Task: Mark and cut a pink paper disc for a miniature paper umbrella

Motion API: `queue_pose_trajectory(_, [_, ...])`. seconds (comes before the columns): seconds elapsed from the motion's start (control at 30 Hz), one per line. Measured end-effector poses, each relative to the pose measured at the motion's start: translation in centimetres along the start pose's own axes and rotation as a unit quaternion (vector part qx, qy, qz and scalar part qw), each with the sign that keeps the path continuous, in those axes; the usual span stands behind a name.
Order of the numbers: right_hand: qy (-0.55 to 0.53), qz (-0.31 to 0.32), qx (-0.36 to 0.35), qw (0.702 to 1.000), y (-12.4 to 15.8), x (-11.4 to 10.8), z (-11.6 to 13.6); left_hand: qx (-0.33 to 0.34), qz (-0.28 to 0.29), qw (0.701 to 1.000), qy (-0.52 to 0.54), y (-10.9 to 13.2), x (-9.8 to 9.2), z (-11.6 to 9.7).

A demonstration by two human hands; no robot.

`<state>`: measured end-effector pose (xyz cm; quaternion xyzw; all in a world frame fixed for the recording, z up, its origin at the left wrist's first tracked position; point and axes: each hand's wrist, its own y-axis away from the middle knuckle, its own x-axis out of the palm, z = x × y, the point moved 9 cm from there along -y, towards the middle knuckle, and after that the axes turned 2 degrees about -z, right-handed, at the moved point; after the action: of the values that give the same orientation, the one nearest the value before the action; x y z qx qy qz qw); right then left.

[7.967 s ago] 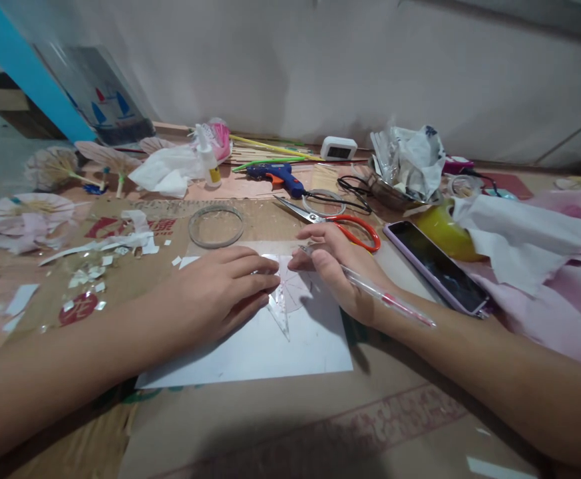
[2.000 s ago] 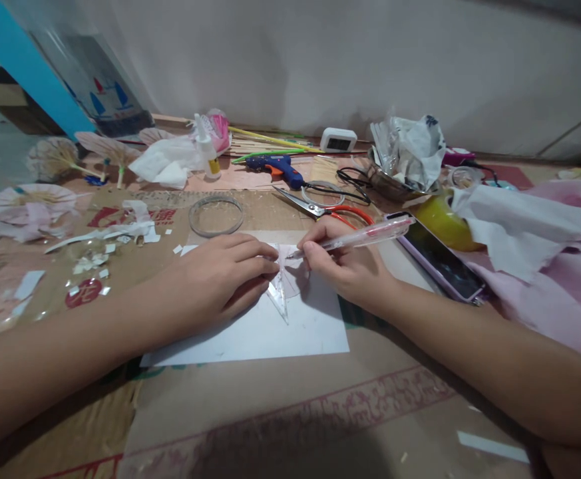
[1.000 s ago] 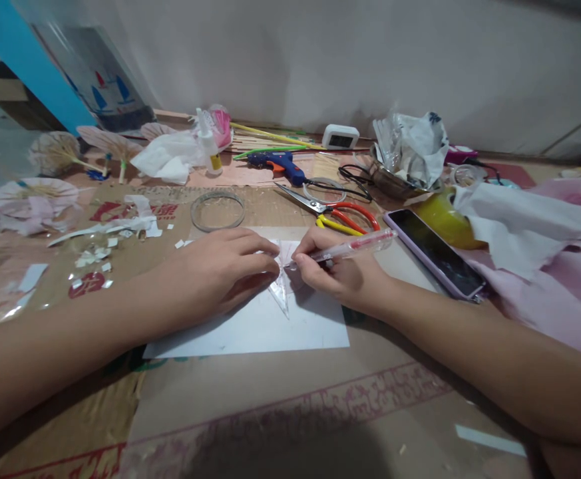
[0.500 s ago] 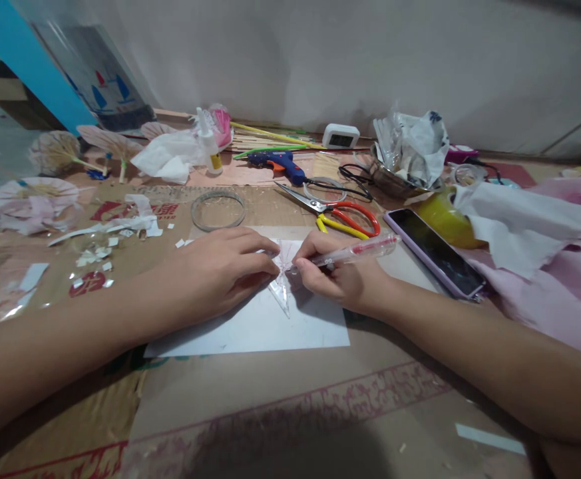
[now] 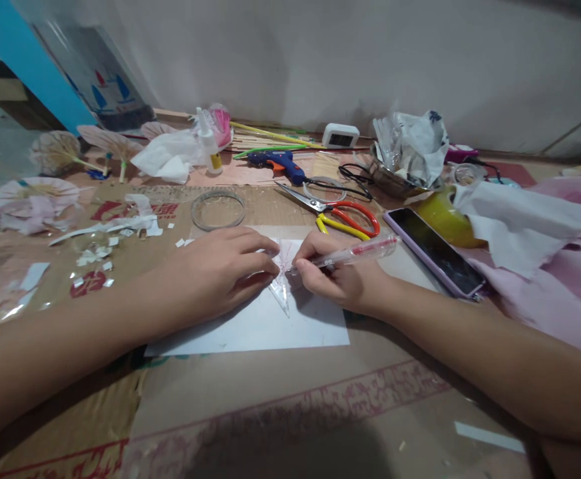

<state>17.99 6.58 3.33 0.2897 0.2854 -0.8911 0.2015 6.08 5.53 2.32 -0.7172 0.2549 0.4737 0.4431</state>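
My left hand (image 5: 220, 269) lies flat with fingers stretched out, pressing a clear plastic triangle ruler (image 5: 281, 297) onto a small pink paper piece (image 5: 287, 253). That piece rests on a white sheet (image 5: 265, 326). My right hand (image 5: 343, 276) is closed on a clear pen with a red core (image 5: 357, 251), its tip touching the pink paper right beside my left fingertips. The ruler's pointed corner sticks out below my left fingers.
Orange-and-yellow scissors (image 5: 343, 216), a purple-cased phone (image 5: 432, 251) and a blue glue gun (image 5: 277, 163) lie behind my hands. A clear tape ring (image 5: 217, 208) sits at left centre, paper scraps (image 5: 100, 253) and small paper umbrellas (image 5: 35, 199) farther left. Pink cloth (image 5: 560, 279) fills the right.
Eight seconds ago the pen pointed back along my forearm; now my right hand holds it in writing grip, tip on the pink paper. Over the last second the hands barely moved.
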Motion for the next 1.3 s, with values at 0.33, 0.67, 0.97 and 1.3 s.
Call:
queue_pose_trajectory(0.33, [0.008,0.007,0.001,1.000,0.05,0.10,-0.21,0.004,0.020,1.000,0.020,-0.38,-0.07,-0.46])
queue_pose_trajectory(0.67, [0.025,-0.019,-0.024,0.999,-0.07,-0.16,0.05,0.012,0.001,1.000,0.009,-0.22,-0.15,-0.43])
queue_pose_trajectory(0.97, [0.030,-0.003,-0.019,0.999,0.10,0.00,-0.15,0.021,-0.005,1.000,-0.009,-0.14,-0.17,-0.54])
queue_pose_trajectory(1.3, [0.023,0.021,-0.045,0.999,0.28,0.25,0.65,0.019,-0.008,0.999,-0.029,-0.41,-0.28,-0.87])
